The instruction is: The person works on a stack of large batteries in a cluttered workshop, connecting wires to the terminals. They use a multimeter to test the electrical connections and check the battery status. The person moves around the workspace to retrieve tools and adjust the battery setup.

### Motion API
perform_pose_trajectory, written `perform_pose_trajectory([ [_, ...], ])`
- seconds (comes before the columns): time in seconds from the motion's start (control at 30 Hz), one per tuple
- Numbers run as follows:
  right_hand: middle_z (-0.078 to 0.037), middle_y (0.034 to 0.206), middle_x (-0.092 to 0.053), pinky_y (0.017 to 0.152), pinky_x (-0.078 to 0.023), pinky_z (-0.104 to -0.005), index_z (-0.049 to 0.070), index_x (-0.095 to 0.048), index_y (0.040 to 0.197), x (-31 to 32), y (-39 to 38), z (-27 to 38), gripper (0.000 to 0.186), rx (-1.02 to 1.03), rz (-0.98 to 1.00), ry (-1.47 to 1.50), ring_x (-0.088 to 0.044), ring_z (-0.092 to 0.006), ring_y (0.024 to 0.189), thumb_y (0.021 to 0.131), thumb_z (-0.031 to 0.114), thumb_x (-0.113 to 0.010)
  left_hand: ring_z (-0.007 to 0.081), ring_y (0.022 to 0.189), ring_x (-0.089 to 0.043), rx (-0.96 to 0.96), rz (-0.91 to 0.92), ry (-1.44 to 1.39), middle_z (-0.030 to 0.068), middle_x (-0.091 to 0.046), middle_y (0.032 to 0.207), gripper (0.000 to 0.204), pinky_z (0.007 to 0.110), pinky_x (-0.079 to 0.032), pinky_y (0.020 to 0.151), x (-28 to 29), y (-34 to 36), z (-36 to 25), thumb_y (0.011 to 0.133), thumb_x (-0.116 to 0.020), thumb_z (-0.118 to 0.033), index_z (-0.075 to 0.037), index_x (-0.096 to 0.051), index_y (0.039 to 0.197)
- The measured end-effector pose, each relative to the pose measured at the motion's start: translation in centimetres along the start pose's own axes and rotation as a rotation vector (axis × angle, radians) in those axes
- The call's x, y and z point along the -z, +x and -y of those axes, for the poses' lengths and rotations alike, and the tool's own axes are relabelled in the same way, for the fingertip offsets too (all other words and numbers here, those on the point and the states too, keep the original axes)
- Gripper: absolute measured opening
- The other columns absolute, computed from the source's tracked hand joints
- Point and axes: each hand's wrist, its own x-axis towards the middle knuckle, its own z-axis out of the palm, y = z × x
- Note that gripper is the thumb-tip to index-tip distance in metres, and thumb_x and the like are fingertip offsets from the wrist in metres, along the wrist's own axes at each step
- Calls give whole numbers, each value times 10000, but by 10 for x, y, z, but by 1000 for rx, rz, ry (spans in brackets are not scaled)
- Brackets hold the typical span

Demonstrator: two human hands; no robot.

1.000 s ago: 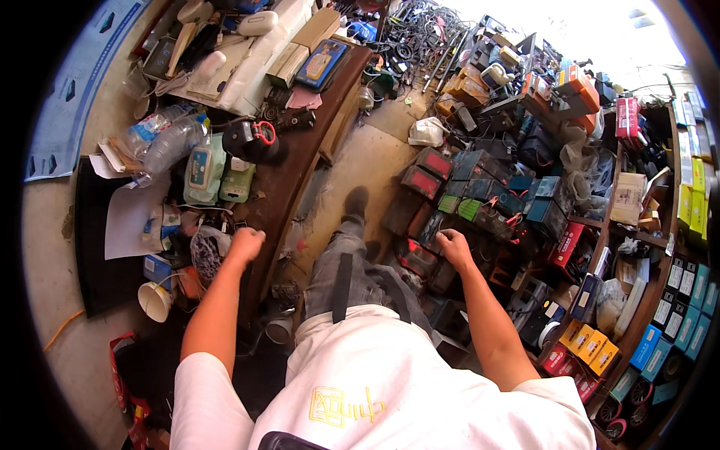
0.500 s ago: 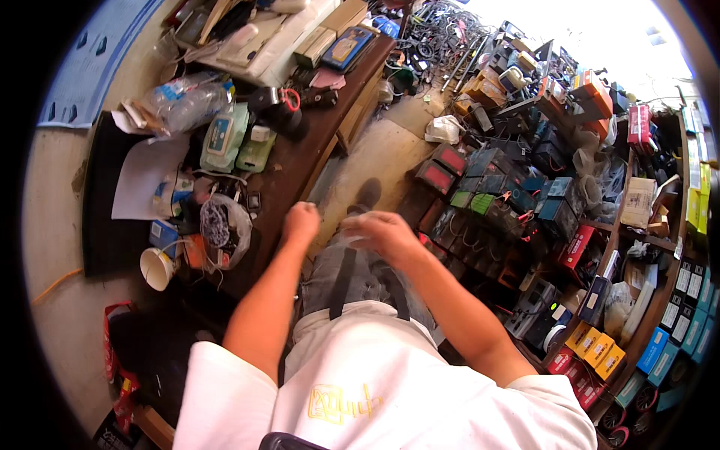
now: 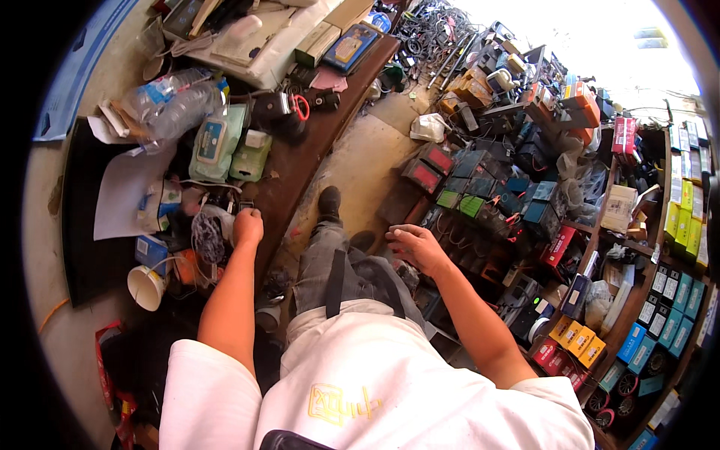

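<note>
the left hand point(image 3: 248, 227) and right hand point(image 3: 417, 247) have parted, the left now back near the right edge of the bench point(image 3: 296, 161), the right farther out from it.

Showing clear bottles point(image 3: 180, 112) just beside green packets point(image 3: 250, 156) on the brown worktop point(image 3: 291, 166), a white paper sheet point(image 3: 124, 196) nearby and a tilted white cup point(image 3: 145, 288) lower down. Heaping tangled cables point(image 3: 425, 34) at the far end. Lining the right-hand shelves point(image 3: 632, 306) with yellow boxes point(image 3: 577, 337) beside red ones, plus blue cartons point(image 3: 632, 342) farther right.
</note>
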Motion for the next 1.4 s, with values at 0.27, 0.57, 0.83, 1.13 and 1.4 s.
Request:
perform_pose_trajectory([
  [0.27,-76,923,-628,737,-472,-267,-55,-578,1048,-60,-65,122,285,544,55,-93,-569,-121,797,861,159,-588,370,922,-590,-307,298,35,215,-626,924,340,418,-458,806,-11,-13,-60,806,-555,-340,-23,-643,894],
  [0.57,-139,1111,-570,852,-436,-311,-8,-553,1138,-40,-129,145,327,1008,-593,-300,-557,-216,976,873,184,-562,198,582,-550,-666,797,-62,99,-586,672,309,325,-431,531,9,-88,-273,823,-540,-307,-21,-650,859],
  [0.83,-190,1121,-564,831,-465,-382,27,-623,1017,59,-94,70,277,763,-735,-1018,-561,-307,1010,756,120,-622,67,406,-371,-631,746,-515,-35,-429,548,205,238,-272,357,33,-166,-383,850,-563,-261,-70,-570,925],
  [1.13,-92,864,-600,668,-441,-241,-85,-611,975,-19,-279,125,206,1191,714,164,-555,-113,754,868,83,-559,97,476,-448,-728,536,-102,15,-520,600,302,265,-362,436,-19,-137,-286,855,-559,-281,9,-617,917],
  [1.4,-58,738,-615,470,-396,-196,-69,-621,933,-18,-293,99,244,959,1065,557,-537,-78,575,840,156,-638,151,700,-568,-752,701,200,105,-637,773,325,306,-450,659,-66,-180,-267,827,-595,-267,42,-620,925],
])
